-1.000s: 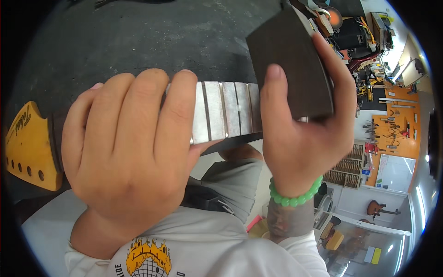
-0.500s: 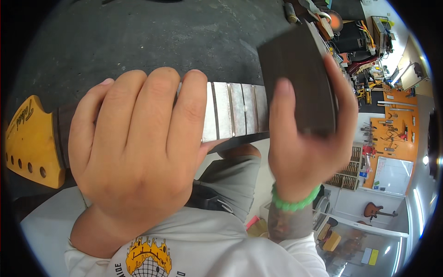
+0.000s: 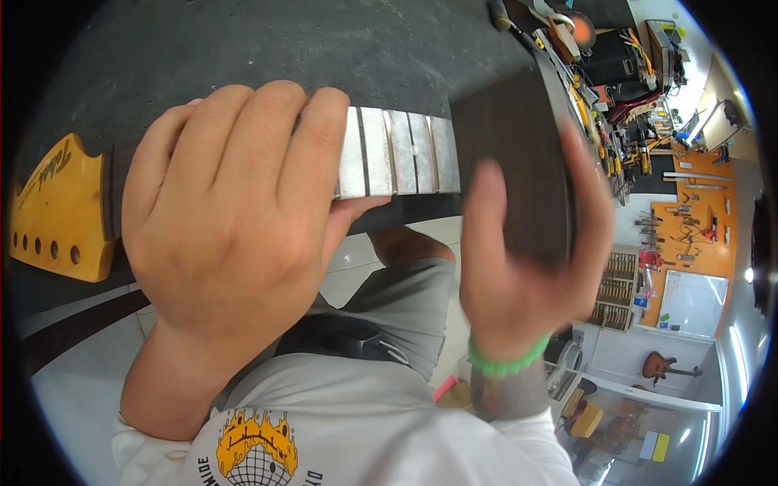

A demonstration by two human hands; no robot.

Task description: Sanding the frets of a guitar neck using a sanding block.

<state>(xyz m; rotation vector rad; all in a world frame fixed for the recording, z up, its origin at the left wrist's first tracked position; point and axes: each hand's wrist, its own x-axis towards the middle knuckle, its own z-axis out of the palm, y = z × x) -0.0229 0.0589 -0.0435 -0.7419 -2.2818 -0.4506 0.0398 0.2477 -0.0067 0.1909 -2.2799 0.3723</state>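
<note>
Left hand (image 3: 231, 182): gripping the neck (image 3: 114, 186) from above, wrapping round to the underside and hiding a long stretch of its face.
Right hand (image 3: 527, 271): gripping the dark block (image 3: 519, 150) between thumb and fingers, blurring at the edges; wearing a green bead bracelet (image 3: 509, 362) at the wrist.
Neck: lying crosswise in front of the body, running from the yellow headstock (image 3: 69, 219) at far left to behind the block at right.
Silvery covering (image 3: 402, 150): already filling the spaces between the crosswise lines (image 3: 364, 154) in the visible stretch, leaving those narrow lines exposed.
Crosswise lines: showing uneven tones, some darker, some browner; seeming, as a judgement, only partly worked rather than finished.
Block: overlapping the neck's right-hand stretch, leaving contact with it impossible to tell.
Left to judge: disappearing under the left hand and behind the block, so giving no sign of being done or undone there.
Bench (image 3: 365, 53): spreading dark beyond the neck.
Background: holding an orange tool board (image 3: 693, 227) and, lower down, a hanging guitar (image 3: 671, 366).
</note>
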